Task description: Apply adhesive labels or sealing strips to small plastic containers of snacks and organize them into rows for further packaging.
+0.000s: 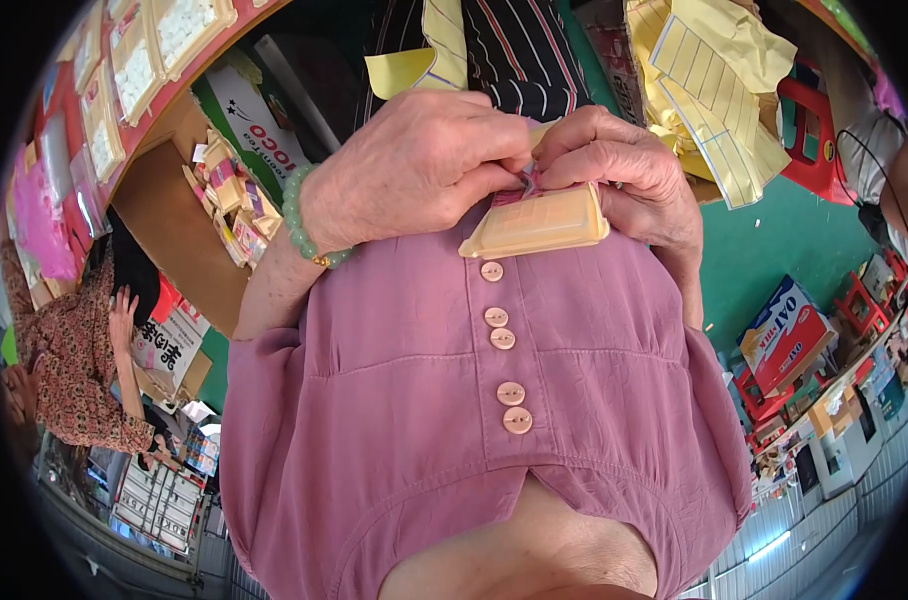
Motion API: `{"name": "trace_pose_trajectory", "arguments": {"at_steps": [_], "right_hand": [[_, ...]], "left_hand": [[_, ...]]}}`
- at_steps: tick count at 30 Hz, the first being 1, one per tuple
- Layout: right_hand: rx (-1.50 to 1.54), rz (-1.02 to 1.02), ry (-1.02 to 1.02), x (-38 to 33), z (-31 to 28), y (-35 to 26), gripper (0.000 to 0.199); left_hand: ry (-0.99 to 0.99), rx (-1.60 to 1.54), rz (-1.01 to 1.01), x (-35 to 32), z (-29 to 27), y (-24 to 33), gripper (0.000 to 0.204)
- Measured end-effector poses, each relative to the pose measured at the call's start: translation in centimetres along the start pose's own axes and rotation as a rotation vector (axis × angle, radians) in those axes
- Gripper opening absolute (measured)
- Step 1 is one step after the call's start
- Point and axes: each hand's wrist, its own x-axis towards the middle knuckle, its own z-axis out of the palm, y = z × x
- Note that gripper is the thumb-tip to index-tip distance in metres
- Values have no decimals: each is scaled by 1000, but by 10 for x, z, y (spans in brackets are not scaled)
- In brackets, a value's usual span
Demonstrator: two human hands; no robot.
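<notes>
A small cream plastic box [536,226] with slanted sides is held up in front of the mauve blouse. A strip of pink material [527,190], perhaps a ribbon or wrapper, shows at its far edge between my fingers. My left hand [424,160], with a green bead bracelet [296,218] on its wrist, is closed in a pinch on this pink strip. Against the box's right end, my right hand [624,165] wraps its fingers round it, thumb and forefinger also pinching near the strip. What lies under the fingertips is too small to make out.
At left, a cardboard carton [179,215] holds several similar packed boxes. Trays of white pieces [139,75] line a red table at the upper left. Crumpled yellow lined paper [719,85] hangs at the upper right, beside a red stool [812,135]. Another person [89,350] is at left.
</notes>
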Motion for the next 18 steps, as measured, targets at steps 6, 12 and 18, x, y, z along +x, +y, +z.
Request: {"name": "trace_pose_trajectory", "arguments": {"at_steps": [6,12,18], "right_hand": [[-1,-99,80,7,2,7,13],[138,17,206,-8,4,-9,19],[219,91,257,6,9,-26,14]], "left_hand": [[206,-128,-12,-8,7,-6,10],[222,-192,-30,6,11,8,12],[130,-493,-354,-17,2,14,28]]}}
